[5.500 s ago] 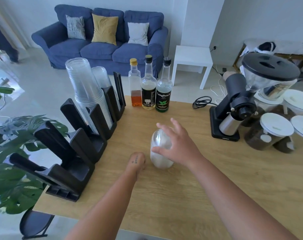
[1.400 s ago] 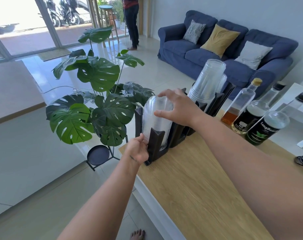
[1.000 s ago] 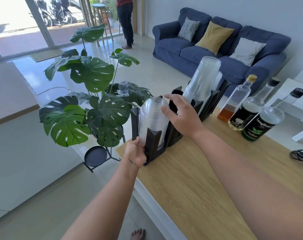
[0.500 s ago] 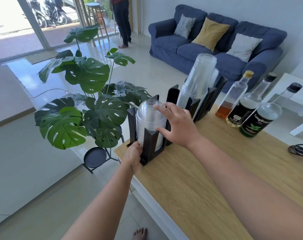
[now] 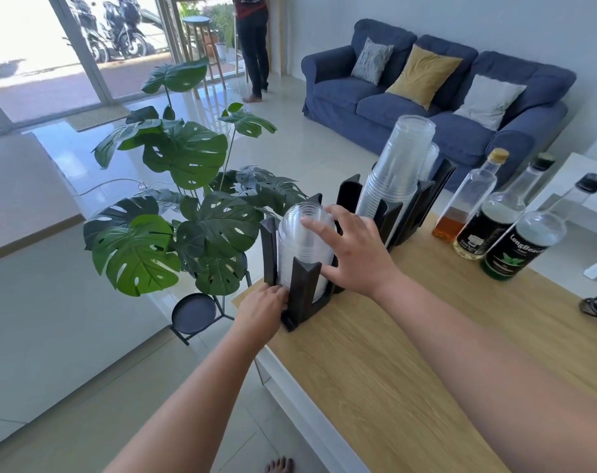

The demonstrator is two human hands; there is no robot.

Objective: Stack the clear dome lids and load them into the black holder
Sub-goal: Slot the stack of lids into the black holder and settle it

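One head-worn wide-angle view looks forward and down, close over the wooden table (image 5: 375, 363).

Dome lids seated in the holder's end slot, my two hands on it.

I see the stack of clear dome lids (image 5: 298, 240) standing upright in the black holder (image 5: 302, 295) at the table (image 5: 375, 387) corner. My right hand (image 5: 353, 254) lies spread against the stack's side; my left hand (image 5: 261, 307) touches the holder's base. Beyond the holder's lid slot stand clear cups (image 5: 397, 172); three bottles (image 5: 495, 220) sit farther right.
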